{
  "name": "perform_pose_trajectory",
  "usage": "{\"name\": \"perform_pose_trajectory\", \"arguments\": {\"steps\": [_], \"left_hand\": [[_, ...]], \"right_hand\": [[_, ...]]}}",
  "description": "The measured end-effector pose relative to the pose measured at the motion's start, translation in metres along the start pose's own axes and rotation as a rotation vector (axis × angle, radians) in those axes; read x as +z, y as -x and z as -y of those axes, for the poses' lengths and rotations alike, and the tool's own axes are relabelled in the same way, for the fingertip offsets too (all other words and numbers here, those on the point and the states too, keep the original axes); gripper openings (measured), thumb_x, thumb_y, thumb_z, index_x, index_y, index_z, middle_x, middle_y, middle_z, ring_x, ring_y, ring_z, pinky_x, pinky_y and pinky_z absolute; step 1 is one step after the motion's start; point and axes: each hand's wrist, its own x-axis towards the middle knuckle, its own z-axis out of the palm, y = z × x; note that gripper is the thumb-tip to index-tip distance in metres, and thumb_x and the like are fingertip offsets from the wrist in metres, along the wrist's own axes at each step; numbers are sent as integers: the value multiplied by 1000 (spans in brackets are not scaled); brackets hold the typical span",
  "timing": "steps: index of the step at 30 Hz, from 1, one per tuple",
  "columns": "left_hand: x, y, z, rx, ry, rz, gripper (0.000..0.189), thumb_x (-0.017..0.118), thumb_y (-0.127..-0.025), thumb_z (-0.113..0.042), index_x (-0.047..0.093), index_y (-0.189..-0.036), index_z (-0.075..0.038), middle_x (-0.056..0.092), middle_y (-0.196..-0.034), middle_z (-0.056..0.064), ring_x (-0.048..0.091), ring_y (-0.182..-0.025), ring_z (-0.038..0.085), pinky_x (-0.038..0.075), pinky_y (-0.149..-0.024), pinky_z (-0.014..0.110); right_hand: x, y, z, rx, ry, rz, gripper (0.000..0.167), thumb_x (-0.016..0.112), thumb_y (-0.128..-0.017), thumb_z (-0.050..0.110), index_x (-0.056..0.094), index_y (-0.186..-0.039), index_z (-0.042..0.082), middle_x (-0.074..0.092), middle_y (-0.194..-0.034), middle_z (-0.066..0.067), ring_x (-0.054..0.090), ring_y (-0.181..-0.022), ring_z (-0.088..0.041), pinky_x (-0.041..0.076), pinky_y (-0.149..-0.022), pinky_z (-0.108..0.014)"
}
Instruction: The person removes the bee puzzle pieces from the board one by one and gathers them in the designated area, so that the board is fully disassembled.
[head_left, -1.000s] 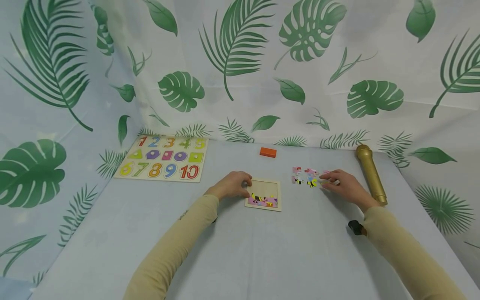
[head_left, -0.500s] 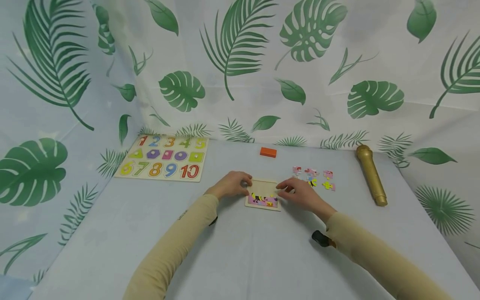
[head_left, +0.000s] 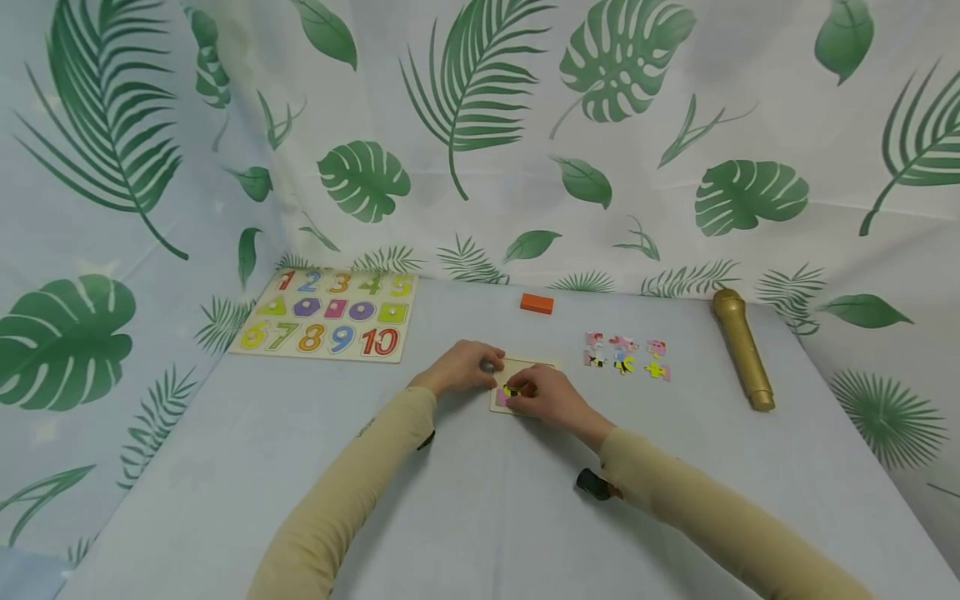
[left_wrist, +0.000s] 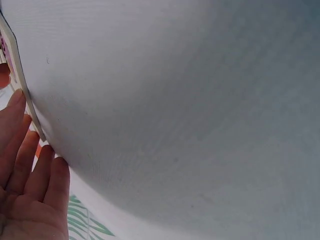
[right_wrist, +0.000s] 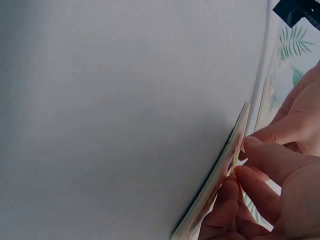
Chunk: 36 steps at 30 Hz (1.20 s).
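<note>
Puzzle tray (head_left: 516,368) lies flat, mid-table between both hands. Near square, no clear long axis; far and near rims run left-right, right end slightly closer to the person. Yellow/black picture section (head_left: 505,399) sits against the near rim; right part hidden.

Left hand (head_left: 462,367): fingers fairly straight, touching tray's left edge, thumb on the rim.

Right hand (head_left: 551,395): over tray's right half, fingers bent, tips at the picture. Can't tell if they pinch a piece.

Room: gap beyond the far rim up to orange block (head_left: 537,304). Cloth (head_left: 487,500) stretches from near rim between the forearms. Loose pieces (head_left: 623,365), two rows, limit the right. Number board (head_left: 320,325) far left; gold microphone (head_left: 742,352) far right, head end away.
</note>
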Motion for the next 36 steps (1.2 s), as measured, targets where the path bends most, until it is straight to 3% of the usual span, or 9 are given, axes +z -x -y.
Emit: {"name": "perform_pose_trajectory", "arguments": {"steps": [10, 36], "left_hand": [[-1, 0, -1, -3, -18, -2, 32, 76, -86, -14, 71, -117, -8, 57, -139, 1, 47, -133, 22, 33, -113, 38], [-2, 1, -3, 2, -20, -6, 31, 76, -85, -12, 71, -115, -6, 58, -138, 3, 47, -132, 24, 33, -113, 38]], "right_hand": [[7, -5, 7, 8, 18, 4, 23, 73, -88, 17, 71, -109, 5, 60, -89, -3, 51, -84, -17, 46, -73, -30], [10, -5, 5, -55, 39, -9, 22, 73, -87, 11, 67, -108, 6, 55, -86, -3, 47, -81, -17, 41, -69, -28]]}}
